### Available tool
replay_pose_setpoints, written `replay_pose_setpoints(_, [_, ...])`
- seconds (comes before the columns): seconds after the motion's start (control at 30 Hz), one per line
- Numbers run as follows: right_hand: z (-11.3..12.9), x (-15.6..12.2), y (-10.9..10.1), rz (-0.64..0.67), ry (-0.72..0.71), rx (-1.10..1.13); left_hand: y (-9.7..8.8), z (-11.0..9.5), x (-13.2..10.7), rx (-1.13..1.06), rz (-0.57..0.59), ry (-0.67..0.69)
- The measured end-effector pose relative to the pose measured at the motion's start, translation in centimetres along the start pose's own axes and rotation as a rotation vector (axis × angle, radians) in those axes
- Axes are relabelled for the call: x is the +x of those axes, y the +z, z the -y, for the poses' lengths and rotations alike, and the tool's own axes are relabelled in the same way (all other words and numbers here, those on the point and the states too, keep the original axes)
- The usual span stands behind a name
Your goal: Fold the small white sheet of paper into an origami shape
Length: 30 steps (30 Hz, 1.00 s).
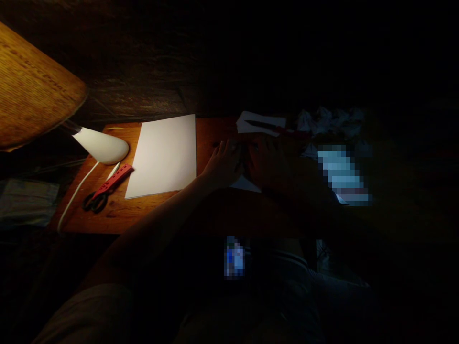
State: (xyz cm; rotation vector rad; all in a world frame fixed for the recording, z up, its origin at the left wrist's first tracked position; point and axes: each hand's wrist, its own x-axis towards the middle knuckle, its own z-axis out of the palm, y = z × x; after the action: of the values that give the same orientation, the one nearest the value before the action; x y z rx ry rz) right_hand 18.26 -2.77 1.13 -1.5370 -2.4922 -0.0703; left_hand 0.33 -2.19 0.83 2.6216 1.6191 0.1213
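Dim wooden counter (118,210), lit mainly at left. Appears to be folding or pressing white paper (246,185) between left hand (225,160) and right hand (260,155). Shows left fingers extended; cannot tell spread or grip. Likely calls next for even creasing.

Brown wooden tabletop (124,215): white paper piece (246,184), middle; rectangular white sheet (163,157), left; curved white lamp base (105,147), left edge; red-black scissors (114,181) before lamp; white paper stack (250,128), far edge.

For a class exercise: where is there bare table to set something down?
Bare wood lies between the white paper and left hand, and between the scissors and left forearm. Crowded: lamp base beside scissors; knife and small paper stack behind right hand.
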Motion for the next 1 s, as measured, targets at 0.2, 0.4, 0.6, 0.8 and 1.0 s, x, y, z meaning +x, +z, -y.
replay_pose_setpoints(0.2, [-3.0,0.5,-0.9,-0.068,0.092,0.118,0.8,0.5,0.0,-0.002,-0.07,0.033])
replay_pose_setpoints(0.4, [-5.3,0.7,-0.3,-0.056,0.002,0.208,0.9,0.5,0.0,-0.003,-0.075,0.032])
replay_pose_setpoints(0.6, [-4.1,0.4,0.5,0.003,-0.091,0.192,1.0,0.5,0.1,-0.015,-0.068,0.025])
replay_pose_setpoints(0.8, [-4.5,0.1,-0.1,0.066,-0.13,0.128,0.2,0.3,-0.5,-0.058,-0.079,0.057])
replay_pose_setpoints(1.0, [-3.7,-0.4,-0.7,0.069,-0.146,0.056,0.3,-1.1,-1.5,-0.111,-0.022,0.247])
